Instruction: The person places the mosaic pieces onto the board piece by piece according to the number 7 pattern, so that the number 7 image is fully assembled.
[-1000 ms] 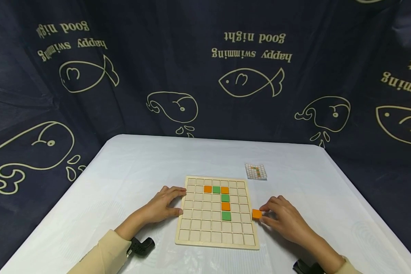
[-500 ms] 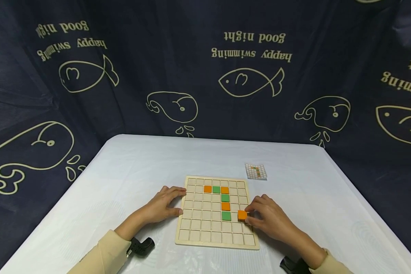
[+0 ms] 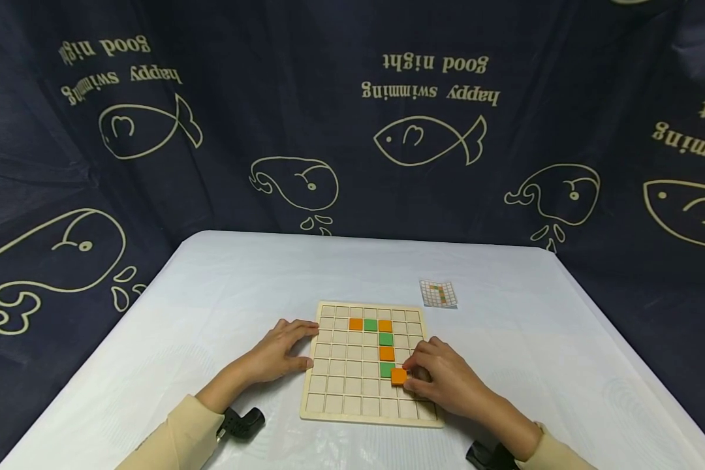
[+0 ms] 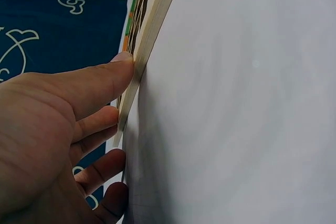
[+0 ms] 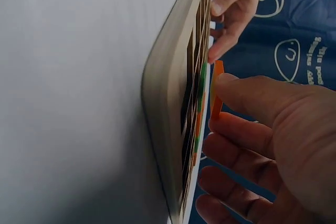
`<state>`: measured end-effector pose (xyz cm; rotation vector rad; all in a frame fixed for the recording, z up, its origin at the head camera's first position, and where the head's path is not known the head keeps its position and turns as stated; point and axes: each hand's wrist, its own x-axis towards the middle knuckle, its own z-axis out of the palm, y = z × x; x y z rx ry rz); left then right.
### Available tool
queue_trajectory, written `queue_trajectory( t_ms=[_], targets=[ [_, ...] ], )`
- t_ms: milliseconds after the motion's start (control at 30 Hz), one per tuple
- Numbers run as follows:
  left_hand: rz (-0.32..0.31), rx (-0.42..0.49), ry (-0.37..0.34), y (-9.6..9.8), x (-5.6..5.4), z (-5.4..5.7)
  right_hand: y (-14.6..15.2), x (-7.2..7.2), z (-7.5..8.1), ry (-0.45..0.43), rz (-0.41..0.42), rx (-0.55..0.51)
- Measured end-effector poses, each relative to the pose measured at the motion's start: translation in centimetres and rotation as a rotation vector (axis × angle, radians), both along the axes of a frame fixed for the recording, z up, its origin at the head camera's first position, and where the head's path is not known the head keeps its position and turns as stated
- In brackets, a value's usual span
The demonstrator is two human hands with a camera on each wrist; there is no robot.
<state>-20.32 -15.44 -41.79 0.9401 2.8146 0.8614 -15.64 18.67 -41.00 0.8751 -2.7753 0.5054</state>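
Observation:
A light wooden grid board [image 3: 352, 407] lies on the white table, with several orange and green square tiles set in its cells in a bent line. At the board's left edge rests my left hand [image 3: 276, 352], thumb and fingertips touching the rim, fingers fairly straight. My right hand [image 3: 449, 378] pinches an orange square tile [image 3: 399, 376] between thumb and forefinger. That tile is just above the board, beside and slightly in front of the lowest green tile [image 3: 387, 369]. In the right wrist view the held orange tile [image 5: 217, 89] stands apart from the board surface.
A small card [image 3: 438, 294] printed with a coloured grid pattern lies beyond the board's far right corner. Behind the white table [image 3: 258, 274] hangs a dark blue cloth [image 3: 341, 117] with fish and whale drawings. Black wrist devices [image 3: 243, 423] are worn on both arms.
My right hand has carried the orange tile leftward, from beside the board's right edge to over the cells near the lowest green tile. My left hand has stayed at the board's edge.

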Motion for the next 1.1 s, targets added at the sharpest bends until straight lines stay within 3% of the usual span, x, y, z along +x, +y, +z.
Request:
queue_trajectory(
  t_ms=[267,500,1100],
  targets=[
    [-0.011,0.013,0.047,-0.1,0.1,-0.1,-0.6,0.3,0.0,-0.005,0.036,-0.004],
    [0.004,0.008,0.002,-0.2,0.0,0.0,-1.1,0.5,-0.1,0.003,0.051,-0.004],
    [0.004,-0.009,-0.006,-0.1,-0.1,-0.2,-1.8,0.5,-0.4,0.029,0.038,0.038]
  ],
)
